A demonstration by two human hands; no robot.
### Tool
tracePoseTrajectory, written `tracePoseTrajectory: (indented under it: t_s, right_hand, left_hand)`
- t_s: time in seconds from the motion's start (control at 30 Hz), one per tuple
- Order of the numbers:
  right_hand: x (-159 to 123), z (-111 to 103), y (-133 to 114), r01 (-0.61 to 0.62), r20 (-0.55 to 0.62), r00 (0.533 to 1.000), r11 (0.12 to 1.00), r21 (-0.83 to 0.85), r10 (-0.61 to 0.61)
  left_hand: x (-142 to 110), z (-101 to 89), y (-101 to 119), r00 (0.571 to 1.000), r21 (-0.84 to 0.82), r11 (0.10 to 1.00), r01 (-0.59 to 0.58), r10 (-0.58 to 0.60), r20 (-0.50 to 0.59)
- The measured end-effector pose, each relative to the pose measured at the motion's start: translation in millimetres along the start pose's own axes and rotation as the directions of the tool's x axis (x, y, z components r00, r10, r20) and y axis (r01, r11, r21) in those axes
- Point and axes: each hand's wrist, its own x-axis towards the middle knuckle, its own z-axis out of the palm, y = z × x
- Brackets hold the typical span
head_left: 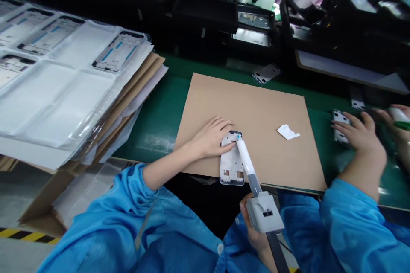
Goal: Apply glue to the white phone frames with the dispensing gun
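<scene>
Green worktop (153, 115), cardboard sheet (250, 106), one phone frame (231, 163) to steady

The phone frame lies on the cardboard sheet at the wearer's side, its lower end reaching slightly past the front edge. The left hand (216, 136) is unclenched, fingers extended, with the thumb laid over the frame's upper left part. The right hand (254, 239) looks to be grasping a white-tubed tool (247, 164), though a white boxy housing (265, 213) hides much of the grip. The tool's blue tip (238, 137) is at the frame's upper right; whether it touches, I cannot tell.

To do this well, I would slide the frame fully onto the sheet so it cannot rock on that edge. Thumb pressure should be light but steady, and kept out of the tip's path, since the two are near each other. Slow, short movements at an even angle seem safest. The white scrap (287, 132), well apart on the right, is best left there.
</scene>
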Motion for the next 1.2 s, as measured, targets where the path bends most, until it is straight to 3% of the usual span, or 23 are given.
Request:
tracePoseTrajectory:
  t_s: [0.13,0.23,0.37,0.47,0.63,0.77,0.93,1.2]
  right_hand:
    - [25,28,-22,0.145,0.063,0.989,0.976,-0.161,-0.136]
    - [31,29,-24,0.204,0.101,0.977,0.966,-0.16,-0.19]
    - [35,25,-26,0.176,0.166,0.973,0.98,-0.09,-0.159]
    - [40,30,-31,0.195,0.141,0.974,0.972,-0.129,-0.177]
    - [48,48,-35,0.325,0.169,0.944,0.876,-0.356,-0.282]
    - [55,57,-39,0.329,0.186,0.944,0.77,-0.547,-0.272]
    - [55,55,-42,0.326,0.209,0.945,0.706,-0.629,-0.25]
    - [58,65,-24,0.208,0.116,0.978,0.881,-0.425,-0.175]
  left_hand:
    - [0,-0.2,0,1.0,0.006,1.0,0.0,0.0,-0.001]
    - [0,-0.2,0,1.0,0.006,1.0,-0.003,0.003,-0.006]
    - [0,-0.7,0,1.0,0.005,1.0,-0.007,0.007,-0.009]
    - [0,-1.4,0,1.0,0.001,1.0,-0.006,0.006,-0.008]
    - [1,-1.9,1,1.0,0.0,1.0,-0.002,0.002,-0.007]
    - [1,-1.7,1,1.0,0.013,1.0,-0.001,0.001,-0.013]
    - [1,-2.8,1,1.0,0.014,1.0,0.002,-0.001,-0.013]
    - [1,-3.5,3,1.0,0.011,1.0,0.012,-0.012,-0.014]
